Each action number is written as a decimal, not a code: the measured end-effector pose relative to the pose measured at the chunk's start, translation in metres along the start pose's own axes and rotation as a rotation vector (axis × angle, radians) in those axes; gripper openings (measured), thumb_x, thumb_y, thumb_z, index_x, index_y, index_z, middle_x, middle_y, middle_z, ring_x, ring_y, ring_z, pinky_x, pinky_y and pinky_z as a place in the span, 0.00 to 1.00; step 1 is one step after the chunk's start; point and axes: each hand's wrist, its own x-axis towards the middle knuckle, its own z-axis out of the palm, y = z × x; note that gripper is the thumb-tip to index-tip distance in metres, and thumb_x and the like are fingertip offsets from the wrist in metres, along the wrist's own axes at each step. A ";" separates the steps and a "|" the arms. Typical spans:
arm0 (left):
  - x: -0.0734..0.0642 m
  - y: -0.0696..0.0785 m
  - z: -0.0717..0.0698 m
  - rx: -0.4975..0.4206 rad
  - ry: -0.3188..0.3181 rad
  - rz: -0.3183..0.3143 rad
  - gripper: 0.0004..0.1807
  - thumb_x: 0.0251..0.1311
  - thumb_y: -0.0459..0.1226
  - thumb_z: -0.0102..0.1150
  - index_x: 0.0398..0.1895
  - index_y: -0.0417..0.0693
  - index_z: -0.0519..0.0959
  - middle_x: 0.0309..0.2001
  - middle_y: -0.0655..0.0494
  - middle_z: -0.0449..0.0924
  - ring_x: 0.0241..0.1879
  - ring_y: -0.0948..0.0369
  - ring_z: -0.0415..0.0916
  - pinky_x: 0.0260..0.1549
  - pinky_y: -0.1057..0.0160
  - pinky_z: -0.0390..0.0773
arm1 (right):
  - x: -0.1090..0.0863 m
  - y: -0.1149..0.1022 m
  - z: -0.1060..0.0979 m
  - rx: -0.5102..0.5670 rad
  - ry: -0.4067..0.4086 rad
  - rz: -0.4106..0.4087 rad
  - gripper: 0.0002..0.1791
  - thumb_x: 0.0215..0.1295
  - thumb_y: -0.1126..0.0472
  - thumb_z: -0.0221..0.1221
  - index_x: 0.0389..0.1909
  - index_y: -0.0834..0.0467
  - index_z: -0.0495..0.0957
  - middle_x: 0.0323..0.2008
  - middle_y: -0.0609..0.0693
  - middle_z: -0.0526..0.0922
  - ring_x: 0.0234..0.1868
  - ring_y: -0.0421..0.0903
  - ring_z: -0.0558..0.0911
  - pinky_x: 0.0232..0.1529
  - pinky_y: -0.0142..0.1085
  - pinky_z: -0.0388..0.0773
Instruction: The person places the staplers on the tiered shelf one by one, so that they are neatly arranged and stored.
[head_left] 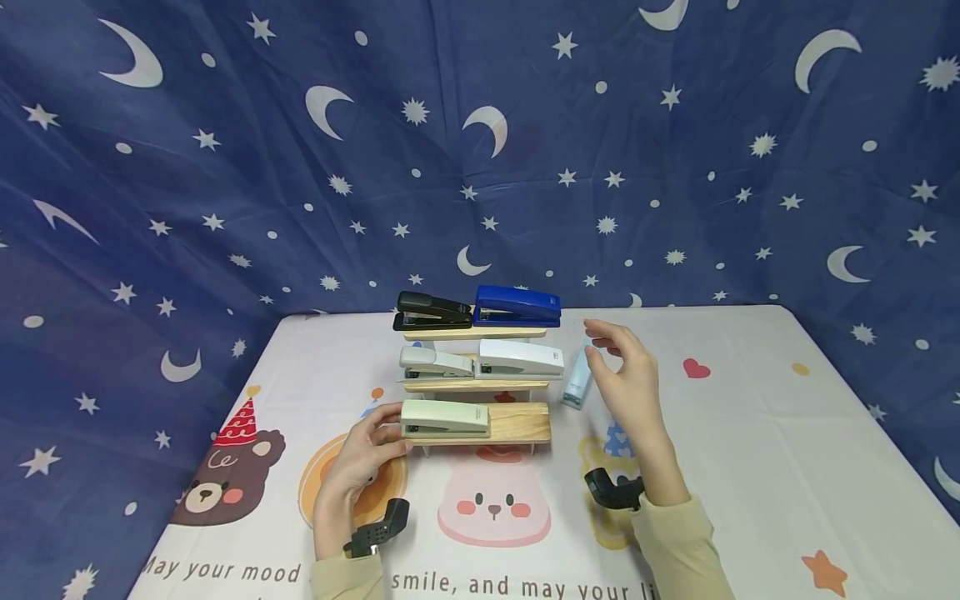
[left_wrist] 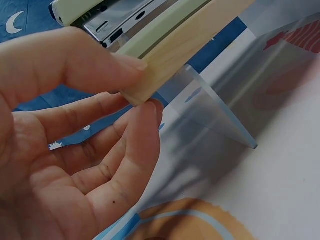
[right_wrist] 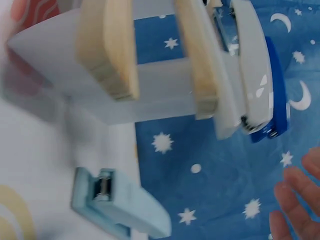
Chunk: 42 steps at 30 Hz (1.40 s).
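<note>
A tiered stand with wooden shelves (head_left: 517, 423) bears several staplers. My left hand (head_left: 367, 450) pinches the left end of its lowest shelf, thumb on top and fingers beneath, beside a pale green stapler (head_left: 445, 419). To the right of the stand, a light blue stapler (head_left: 577, 382) lies on the table. My right hand (head_left: 630, 379) is raised by this stapler and partly overlaps it in the head view. Its fingers are loosely bent, and in the right wrist view the fingertips (right_wrist: 287, 200) stand apart from the light blue stapler.
On the middle shelf sit a light grey stapler (head_left: 435, 362) and a white stapler (head_left: 520, 358). The top shelf carries a black stapler (head_left: 433, 310) and a blue stapler (head_left: 517, 307). A printed cloth (head_left: 750, 433) covers the table, and a starry curtain (head_left: 480, 150) hangs behind.
</note>
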 end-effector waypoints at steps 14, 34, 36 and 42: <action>-0.002 0.000 -0.002 0.002 0.004 -0.006 0.34 0.50 0.24 0.64 0.64 0.39 0.67 0.56 0.40 0.71 0.43 0.63 0.78 0.40 0.70 0.78 | 0.001 0.037 0.011 -0.070 -0.070 0.271 0.23 0.63 0.64 0.58 0.60 0.60 0.73 0.53 0.62 0.79 0.52 0.59 0.78 0.57 0.54 0.73; -0.002 0.001 -0.003 0.006 0.006 -0.015 0.34 0.50 0.24 0.64 0.64 0.41 0.68 0.57 0.40 0.71 0.46 0.60 0.78 0.40 0.69 0.78 | -0.004 0.071 0.033 -0.091 -0.188 0.479 0.38 0.63 0.58 0.59 0.72 0.59 0.55 0.63 0.65 0.67 0.60 0.63 0.72 0.59 0.56 0.70; -0.001 0.001 -0.002 0.005 0.002 -0.011 0.34 0.50 0.24 0.63 0.64 0.40 0.68 0.57 0.40 0.70 0.46 0.59 0.78 0.41 0.70 0.78 | -0.003 0.072 0.036 -0.088 -0.186 0.483 0.39 0.63 0.58 0.60 0.72 0.59 0.54 0.63 0.65 0.67 0.60 0.64 0.72 0.58 0.56 0.72; 0.000 0.000 0.000 0.002 0.008 -0.007 0.34 0.49 0.23 0.63 0.63 0.40 0.68 0.56 0.40 0.72 0.46 0.59 0.79 0.42 0.70 0.77 | -0.002 0.073 0.044 -0.101 -0.172 0.503 0.42 0.61 0.58 0.62 0.73 0.60 0.52 0.62 0.67 0.65 0.56 0.63 0.74 0.53 0.53 0.73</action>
